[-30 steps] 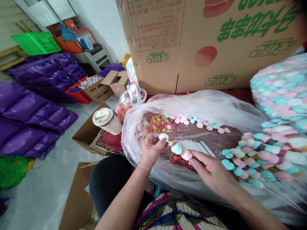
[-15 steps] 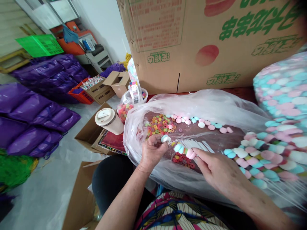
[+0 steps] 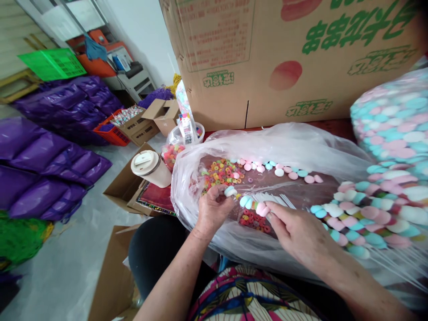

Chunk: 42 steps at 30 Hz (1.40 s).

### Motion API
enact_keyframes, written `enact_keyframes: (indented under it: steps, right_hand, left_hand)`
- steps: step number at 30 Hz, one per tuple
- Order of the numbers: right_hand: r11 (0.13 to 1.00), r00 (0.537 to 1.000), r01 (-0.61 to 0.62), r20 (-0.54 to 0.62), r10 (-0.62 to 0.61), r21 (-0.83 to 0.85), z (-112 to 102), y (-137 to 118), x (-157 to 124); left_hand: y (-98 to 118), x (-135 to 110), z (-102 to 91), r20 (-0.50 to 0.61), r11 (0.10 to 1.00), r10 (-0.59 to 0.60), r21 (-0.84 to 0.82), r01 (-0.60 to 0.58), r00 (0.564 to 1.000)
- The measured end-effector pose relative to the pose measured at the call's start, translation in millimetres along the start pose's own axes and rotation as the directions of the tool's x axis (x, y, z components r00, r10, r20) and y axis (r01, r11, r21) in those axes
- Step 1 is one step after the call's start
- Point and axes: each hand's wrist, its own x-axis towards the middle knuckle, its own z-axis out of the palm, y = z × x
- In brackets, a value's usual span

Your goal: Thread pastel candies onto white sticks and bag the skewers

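Note:
My left hand (image 3: 212,208) pinches a white marshmallow disc (image 3: 230,191) at the tip of a thin white stick. My right hand (image 3: 297,234) grips the same candy skewer (image 3: 254,206), which carries a blue disc, small coloured rings and a pink disc. Both hands hover over a clear plastic sheet (image 3: 267,147) spread on a dark red table. Loose coloured ring candies (image 3: 222,173) and pastel discs (image 3: 284,171) lie just beyond my hands. A bundle of bare white sticks (image 3: 272,200) lies under the skewer.
Finished skewers (image 3: 364,214) are piled at the right under a bag of pastel discs (image 3: 394,120). A big cardboard box (image 3: 294,58) stands behind. A lidded cup (image 3: 150,168), open cartons and purple bags (image 3: 50,151) are at the left on the floor.
My left hand has pushed the white disc along the stick toward the other candies, closing the gap. The skewer and both hands have shifted slightly up and left.

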Motion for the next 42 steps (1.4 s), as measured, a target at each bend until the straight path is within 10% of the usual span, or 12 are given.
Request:
enact_keyframes:
  steps: [6,13,19,26,35,42]
  right_hand:
    - [1.0,1.0,-0.019,-0.006,0.019,-0.013,7.6,-8.5,-4.1]
    - [0.988,0.995,-0.045,0.082,0.058,-0.147,9.9,-24.7,-0.9]
    - [0.988,0.974,-0.081,0.2,0.106,-0.13,16.2,-32.4,3.8]
    - [0.988,0.956,-0.107,0.263,0.134,-0.114,17.3,-35.3,6.8]
    - [0.963,0.98,-0.114,0.187,0.068,0.245,37.8,-27.4,16.3]
    - [0.904,0.985,-0.092,0.171,0.022,0.417,46.2,-34.1,19.3]
  left_hand:
    - [-5.2,1.7,1.8,0.029,0.998,-0.009,-0.054,0.01,1.0]
    - [-6.7,-3.6,-4.7,-0.014,0.921,0.181,0.354,-0.165,0.983]
    - [-11.1,-3.0,-7.0,-0.028,0.985,0.104,0.144,-0.099,0.994]
    - [-11.1,-5.9,-16.3,0.043,0.841,0.341,0.433,-0.325,0.939]
    - [1.2,4.4,-35.0,0.068,0.999,0.027,-0.03,-0.025,0.997]
    - [5.7,17.4,-15.8,0.17,0.763,-0.292,-0.552,0.336,0.941]
